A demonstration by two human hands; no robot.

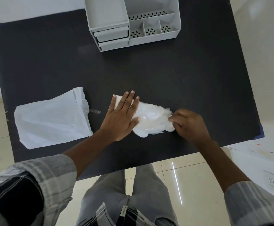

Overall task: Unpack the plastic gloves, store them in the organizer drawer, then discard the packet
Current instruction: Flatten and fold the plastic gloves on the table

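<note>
Left hand (121, 118) fingers spread flat on plastic gloves (151, 119), right hand (190, 124) fingers pinching their edge

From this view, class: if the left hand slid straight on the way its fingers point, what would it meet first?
The left hand points up-right across bare table; the organizer looks first in line, though depth is uncertain.

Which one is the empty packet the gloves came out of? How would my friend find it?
Find the black table, then its near left corner. The packet lies flat there, left of the left hand. Unlike the crinkly pile of gloves under both hands, nobody touches it, and its torn end faces the gloves.
</note>
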